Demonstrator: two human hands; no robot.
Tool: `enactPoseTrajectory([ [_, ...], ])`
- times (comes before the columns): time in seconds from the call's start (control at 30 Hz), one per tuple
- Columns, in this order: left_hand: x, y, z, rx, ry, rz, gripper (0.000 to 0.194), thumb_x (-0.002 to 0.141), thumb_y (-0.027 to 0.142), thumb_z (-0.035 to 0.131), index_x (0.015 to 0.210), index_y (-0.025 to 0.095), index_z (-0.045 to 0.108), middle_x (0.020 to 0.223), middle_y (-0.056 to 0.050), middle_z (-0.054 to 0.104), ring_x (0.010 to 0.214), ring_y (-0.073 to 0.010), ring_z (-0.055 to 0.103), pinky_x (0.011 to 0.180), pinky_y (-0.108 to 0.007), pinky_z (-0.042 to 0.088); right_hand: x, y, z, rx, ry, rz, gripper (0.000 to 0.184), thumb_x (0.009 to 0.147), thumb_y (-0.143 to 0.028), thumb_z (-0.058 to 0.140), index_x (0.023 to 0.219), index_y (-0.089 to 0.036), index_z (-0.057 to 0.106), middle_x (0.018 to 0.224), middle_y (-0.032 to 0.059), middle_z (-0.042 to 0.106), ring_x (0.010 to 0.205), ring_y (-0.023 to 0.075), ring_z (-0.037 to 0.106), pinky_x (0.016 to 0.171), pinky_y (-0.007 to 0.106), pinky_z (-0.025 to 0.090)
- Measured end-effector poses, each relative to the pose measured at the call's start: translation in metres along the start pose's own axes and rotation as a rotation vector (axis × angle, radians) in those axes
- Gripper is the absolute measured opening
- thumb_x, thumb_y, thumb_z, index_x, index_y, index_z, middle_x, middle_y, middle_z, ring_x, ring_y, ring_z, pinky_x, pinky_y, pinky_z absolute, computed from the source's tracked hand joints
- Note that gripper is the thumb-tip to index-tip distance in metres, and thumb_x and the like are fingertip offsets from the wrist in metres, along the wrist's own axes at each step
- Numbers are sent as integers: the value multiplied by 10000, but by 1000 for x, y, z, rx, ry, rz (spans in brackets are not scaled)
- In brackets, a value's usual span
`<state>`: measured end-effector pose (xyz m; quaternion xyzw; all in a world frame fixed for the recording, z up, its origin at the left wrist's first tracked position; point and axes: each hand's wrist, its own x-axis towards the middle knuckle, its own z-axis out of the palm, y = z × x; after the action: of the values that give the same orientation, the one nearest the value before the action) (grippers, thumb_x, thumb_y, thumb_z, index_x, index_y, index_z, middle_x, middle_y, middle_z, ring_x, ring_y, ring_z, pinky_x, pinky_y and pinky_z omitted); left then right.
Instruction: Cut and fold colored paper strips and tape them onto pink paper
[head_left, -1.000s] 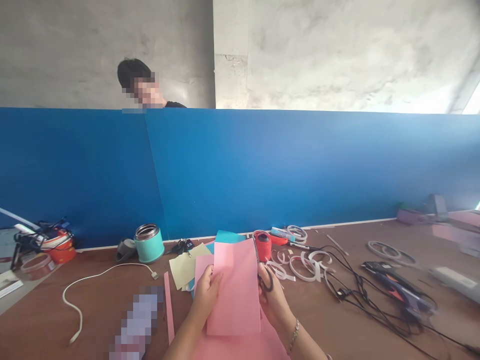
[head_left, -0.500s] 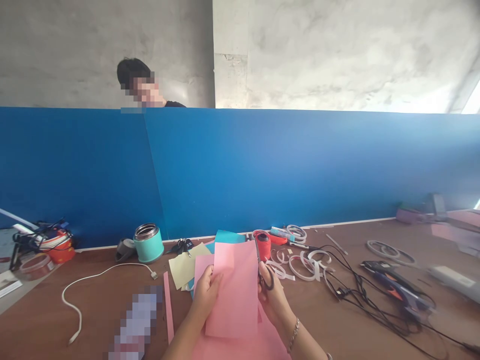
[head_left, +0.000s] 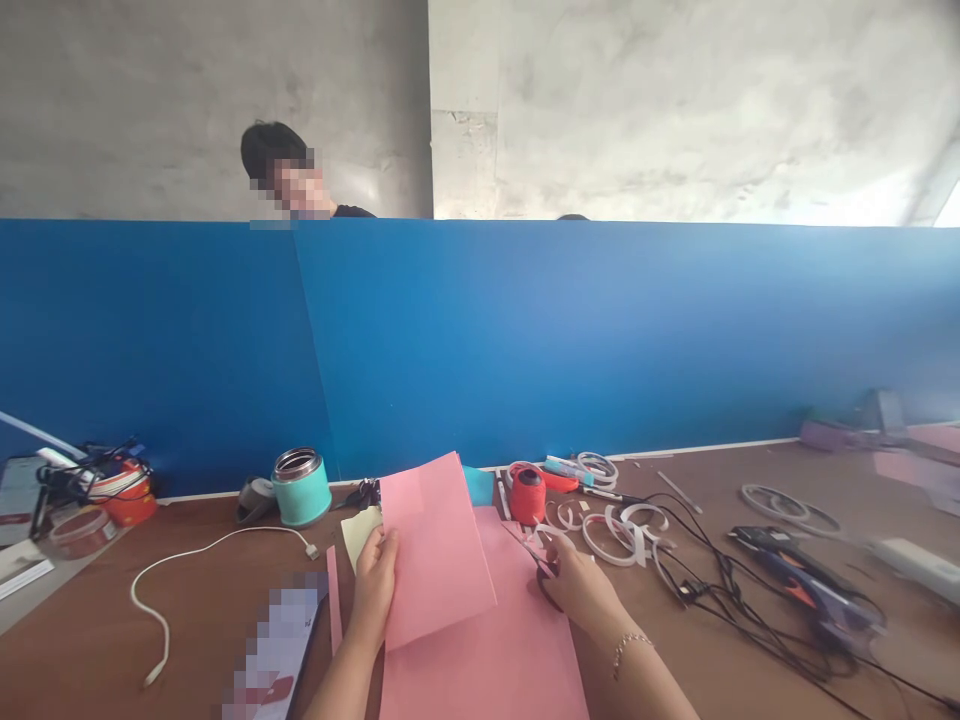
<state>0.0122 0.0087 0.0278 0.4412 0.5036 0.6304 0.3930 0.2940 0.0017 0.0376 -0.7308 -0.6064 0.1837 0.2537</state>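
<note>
My left hand (head_left: 373, 580) pinches the left edge of a pink paper sheet (head_left: 433, 545) and holds it tilted up over the table. A larger pink sheet (head_left: 510, 640) lies flat under it. Over to the right of the raised sheet, my right hand (head_left: 581, 590) is closed round the scissors (head_left: 534, 555), whose blades point up and left above the flat sheet, apart from the raised one. A thin pink strip (head_left: 334, 600) lies left of my left hand.
A teal cup (head_left: 300, 487), yellow paper (head_left: 361, 530), a red thread spool (head_left: 527, 492), white tape rings (head_left: 611, 530), a glue gun (head_left: 802, 590) with black cables and a white cable (head_left: 172, 570) lie around. A blue partition (head_left: 525, 330) backs the table; a person sits behind it.
The scissors have come off the pink sheet's right edge and moved right and down. My left hand has swung the sheet up and to the left.
</note>
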Motion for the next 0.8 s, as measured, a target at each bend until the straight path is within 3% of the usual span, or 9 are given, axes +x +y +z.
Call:
enactPoseTrajectory([
  [0.17,-2,2,2,-80,-87,-70,491,744,525,566,1092,179,571,907,-63,677,764,-197,635,645,-273,488,1,9,-3,-143,-26,4,200,615,-192,595,810,-223,561,812,46,644,781,227,596,581,260,326],
  [0.33,0,2,1,-150,-119,-111,539,710,527,608,1114,172,572,897,-62,690,743,-202,647,662,-299,497,10,23,4,-35,-19,-101,339,547,-152,602,881,-212,591,752,19,617,812,224,573,674,279,364],
  [0.43,1,4,-1,-164,-148,-151,584,698,547,615,1137,166,562,904,-70,694,731,-216,651,642,-314,500,13,28,5,94,-23,-70,385,547,-139,602,923,-207,555,737,6,619,771,205,571,652,268,375],
  [0.57,-1,7,-2,-185,-207,-197,594,725,567,581,1148,151,549,904,-87,692,698,-222,650,593,-314,492,10,24,0,75,14,-5,275,625,-183,579,892,-204,514,836,37,635,766,197,584,620,260,376],
  [0.7,-3,8,-2,-196,-208,-204,570,740,556,573,1140,151,552,920,-90,687,681,-211,644,573,-301,482,9,18,-1,-124,104,-100,115,635,-208,584,742,-188,547,846,74,621,834,231,569,688,288,373],
  [0.8,-3,8,-2,-206,-206,-200,553,752,539,572,1147,153,547,937,-88,681,708,-210,643,606,-306,489,11,23,3,-53,59,-84,175,601,-196,604,773,-189,576,728,34,613,733,205,565,620,267,355],
])
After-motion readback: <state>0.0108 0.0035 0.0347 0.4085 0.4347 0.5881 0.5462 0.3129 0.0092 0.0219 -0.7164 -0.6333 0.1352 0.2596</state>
